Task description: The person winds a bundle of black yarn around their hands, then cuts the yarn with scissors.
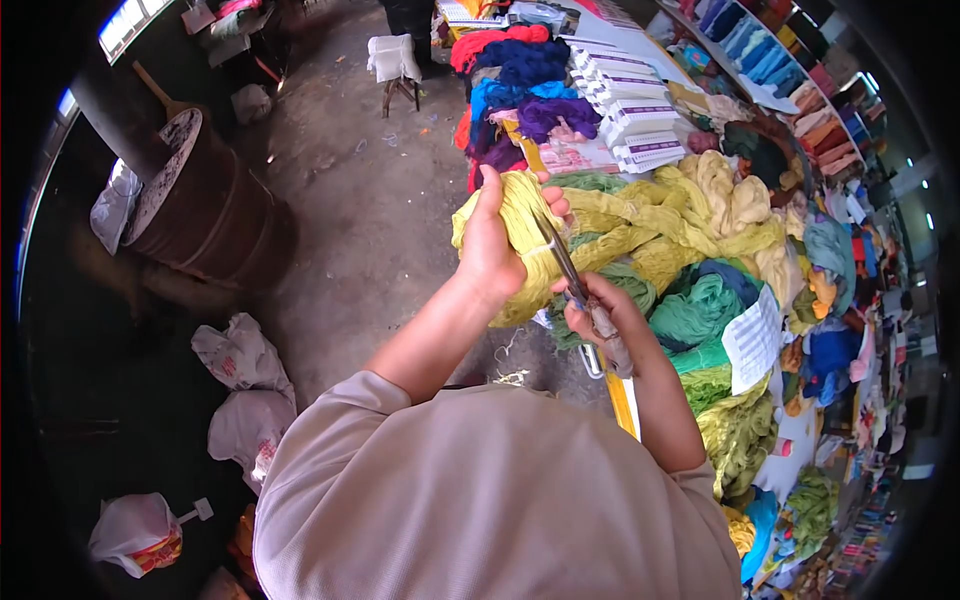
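Yellow yarn (520,235) is near the middle of the frame, a thick loose hank that the left hand (490,250) holds up above the edge of the table (625,400). The fingers of this hand are closed around the hank, and the thumb points up. The right hand (600,320), a little lower and to the right, is closed on the handles of the scissors (575,285); the blades point up and to the left and touch the hank just under the left hand. Whether the blades are open or shut, I cannot tell.

I judge the yarn to be soft and light. It does not keep its shape and hangs down from the fist, so a hold around the whole bundle seems best; loose single threads could slip out or tangle easily.

More yellow skeins (690,215) lie just to the right on the table, and green skeins (700,315) lie below them. Blue and purple skeins (530,85) are at the top centre, beside stacks of white cards (630,105). At the upper left stands a brown barrel (200,215), and white bags (240,385) lie on the floor at the lower left.
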`<state>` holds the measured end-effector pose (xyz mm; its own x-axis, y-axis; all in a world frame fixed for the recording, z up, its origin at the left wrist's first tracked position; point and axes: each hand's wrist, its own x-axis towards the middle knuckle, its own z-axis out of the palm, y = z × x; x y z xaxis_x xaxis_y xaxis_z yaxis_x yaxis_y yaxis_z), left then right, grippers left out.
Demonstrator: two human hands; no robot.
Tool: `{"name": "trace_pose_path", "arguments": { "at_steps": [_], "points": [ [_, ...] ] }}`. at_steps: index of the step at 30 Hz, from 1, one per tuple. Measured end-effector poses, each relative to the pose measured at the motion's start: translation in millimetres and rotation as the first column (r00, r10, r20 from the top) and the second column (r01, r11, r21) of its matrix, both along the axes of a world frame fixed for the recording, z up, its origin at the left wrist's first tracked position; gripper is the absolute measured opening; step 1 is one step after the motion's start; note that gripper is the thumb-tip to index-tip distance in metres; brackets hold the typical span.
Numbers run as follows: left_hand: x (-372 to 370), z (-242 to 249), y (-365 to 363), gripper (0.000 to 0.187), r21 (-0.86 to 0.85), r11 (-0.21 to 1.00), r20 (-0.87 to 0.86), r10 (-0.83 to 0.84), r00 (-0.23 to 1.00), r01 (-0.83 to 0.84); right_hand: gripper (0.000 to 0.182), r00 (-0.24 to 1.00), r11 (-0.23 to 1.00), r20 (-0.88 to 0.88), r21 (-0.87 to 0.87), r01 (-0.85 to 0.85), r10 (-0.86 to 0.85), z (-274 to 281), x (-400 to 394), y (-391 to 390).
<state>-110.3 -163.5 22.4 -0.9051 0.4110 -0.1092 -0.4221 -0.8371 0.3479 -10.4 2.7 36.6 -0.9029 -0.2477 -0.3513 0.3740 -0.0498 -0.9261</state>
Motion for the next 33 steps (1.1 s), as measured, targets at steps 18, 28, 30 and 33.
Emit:
{"name": "trace_pose_path", "arguments": {
  "at_steps": [18, 28, 30, 33],
  "points": [
    [4, -7, 10, 0.067, -0.033, 0.998, -0.005, -0.062, 0.998, 0.062, 0.028, 0.993, 0.999, -0.111, 0.01, 0.042, -0.041, -22, -6, -1],
    [5, 0, 10, 0.087, -0.435, 0.791, -0.881, -0.274, 0.386, -0.43, 0.097, 0.611, 0.929, -0.708, -0.19, 0.317, -0.353, -19, -15, 2],
    [5, 23, 12, 0.085, -0.319, 0.425, -0.835, -0.549, 0.039, -0.847, 0.106, 0.672, 0.963, -0.692, -0.154, 0.221, -0.265, -22, -14, 0],
    [-7, 44, -5, 0.082, -0.205, 0.415, -0.803, -0.589, -0.089, -0.887, 0.096, 0.773, 0.953, -0.562, -0.111, 0.281, -0.294, -4, -15, -1]
  ]
}}
